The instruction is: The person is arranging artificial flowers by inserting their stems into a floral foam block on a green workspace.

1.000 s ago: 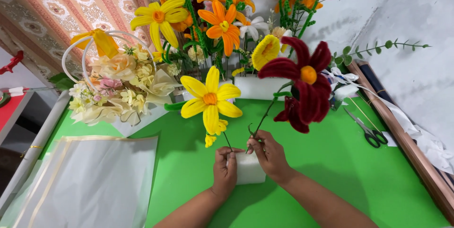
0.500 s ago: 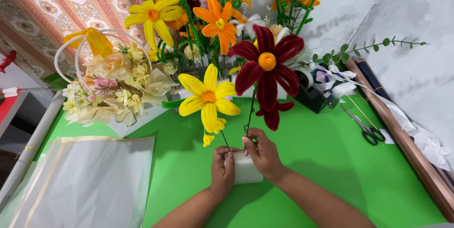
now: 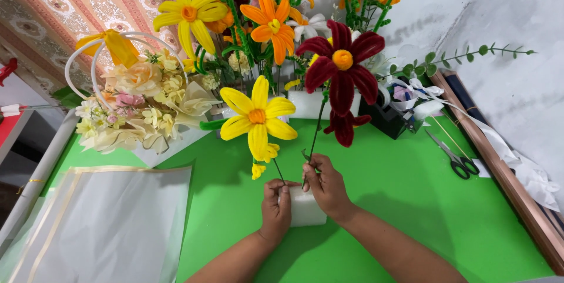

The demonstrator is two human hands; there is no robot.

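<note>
Two hands at the green table's [image 3: 411, 201] near edge: left hand [image 3: 276, 206] grips a white foam block [image 3: 306, 208], right hand [image 3: 326, 186] pinches the dark-red pipe-cleaner flower's [image 3: 342, 63] stem beside a yellow pipe-cleaner flower [image 3: 257, 117].

Dark red flower [image 3: 342, 66] swung from right-tilted lean to near upright; I see bloom now left of earlier spot, beside yellow flower [image 3: 257, 117]. Right hand [image 3: 325, 186] shifted slightly left with stem, fingers pinching it low over white foam block [image 3: 306, 208]. Left hand [image 3: 276, 208] edged closer to block.
</note>
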